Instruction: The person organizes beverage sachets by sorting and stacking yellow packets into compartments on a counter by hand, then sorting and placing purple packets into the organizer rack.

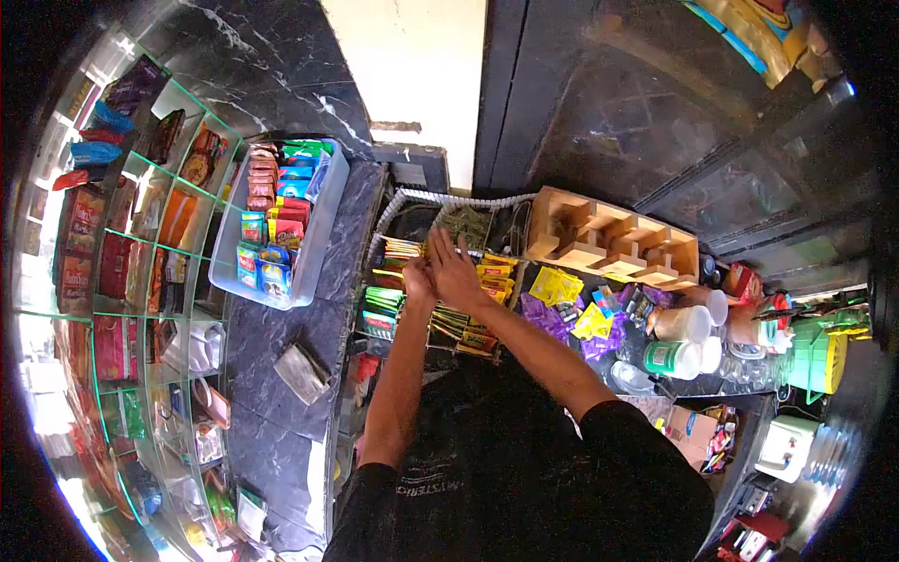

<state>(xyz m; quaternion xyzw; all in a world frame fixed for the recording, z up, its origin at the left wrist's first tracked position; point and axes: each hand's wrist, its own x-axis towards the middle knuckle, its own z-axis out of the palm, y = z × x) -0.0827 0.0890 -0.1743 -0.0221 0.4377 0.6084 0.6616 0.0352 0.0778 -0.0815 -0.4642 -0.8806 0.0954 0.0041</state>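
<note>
My left hand [419,283] is above a divided wire basket [524,199] of sachets, its fingers curled and closed. Whatever it may hold is hidden. My right hand [455,276] lies against it, with fingers stretched forward over the sachets. Green and white sachets [382,304] stand in the basket to the left of my hands. Yellow sachets [496,276] fill the right side, and thin yellow-green packets [454,328] lie in rows nearer my body.
A clear plastic bin [323,248] of colourful sachets stands left, beside a glass shelf unit [161,253] of packets. A wooden divided box [609,239] sits right, behind purple packets [548,318], yellow packets [592,323] and jars [682,323]. A grey flat packet [302,373] lies on the dark counter [267,412].
</note>
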